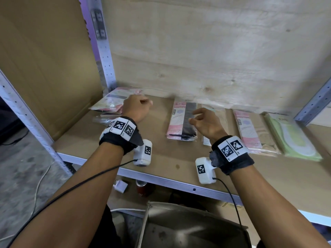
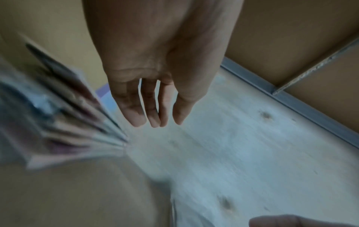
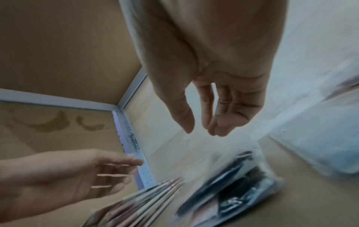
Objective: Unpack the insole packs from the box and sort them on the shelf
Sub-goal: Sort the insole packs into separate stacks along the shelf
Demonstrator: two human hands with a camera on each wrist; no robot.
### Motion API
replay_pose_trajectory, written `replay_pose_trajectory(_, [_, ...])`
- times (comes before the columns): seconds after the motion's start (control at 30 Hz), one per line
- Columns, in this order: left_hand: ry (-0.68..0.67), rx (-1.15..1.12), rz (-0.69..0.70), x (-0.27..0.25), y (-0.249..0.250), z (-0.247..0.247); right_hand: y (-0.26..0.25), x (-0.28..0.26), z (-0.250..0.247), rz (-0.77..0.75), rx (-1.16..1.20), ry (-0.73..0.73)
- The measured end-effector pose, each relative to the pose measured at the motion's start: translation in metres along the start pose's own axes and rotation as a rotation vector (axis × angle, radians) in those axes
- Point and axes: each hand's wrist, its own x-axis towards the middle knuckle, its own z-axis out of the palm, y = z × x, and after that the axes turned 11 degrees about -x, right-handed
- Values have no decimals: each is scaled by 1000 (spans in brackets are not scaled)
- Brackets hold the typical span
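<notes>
Several insole packs lie in a row on the wooden shelf (image 1: 161,158). A loose pile of pink packs (image 1: 111,104) sits at the back left, just beyond my left hand (image 1: 143,103). A pink-and-black stack (image 1: 181,122) lies in the middle, and my right hand (image 1: 194,116) hovers over its right edge. Both hands are empty with relaxed fingers. In the left wrist view my left hand (image 2: 155,121) hangs beside the blurred pink packs (image 2: 58,122). In the right wrist view my right hand (image 3: 202,130) is above the black pack (image 3: 233,184).
A beige pack (image 1: 217,111), a pink-and-beige pack (image 1: 254,133) and a green pack (image 1: 293,140) lie further right. The open box (image 1: 188,228) stands below the shelf's front edge. A cardboard side panel (image 1: 44,68) and a metal upright (image 1: 105,56) close the left.
</notes>
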Motion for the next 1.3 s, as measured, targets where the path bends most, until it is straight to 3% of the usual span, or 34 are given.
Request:
replay_pose_trajectory(0.1, [154, 23, 66, 7, -3, -35, -25, 3, 15, -66, 63, -83])
replay_pose_trajectory(0.23, [262, 66, -93, 19, -24, -75, -61, 8, 46, -75, 144, -218])
replay_pose_trajectory(0.37, [217, 202, -205, 28, -47, -106, -101, 15, 81, -84, 234, -344])
replay_pose_trajectory(0.47, [194, 181, -275, 31, -57, -121, -133, 24, 102, -92, 306, -384])
replay_pose_trajectory(0.67, [72, 112, -247, 27, -70, -125, -171, 41, 136, -39, 324, -383])
replay_pose_trajectory(0.83, [55, 56, -244, 26, -69, -122, -169, 42, 144, 50, 321, -408])
replay_pose_trajectory(1.07, [-100, -38, -283, 20, -64, -111, -133, 35, 121, 249, 419, -520])
replay_pose_trajectory(1.17, [-138, -84, -286, 16, -57, -101, -111, 28, 100, 225, 537, -500])
replay_pose_trajectory(1.3, [-175, -454, -384, 10, -36, -78, -91, 12, 65, 58, 551, -394])
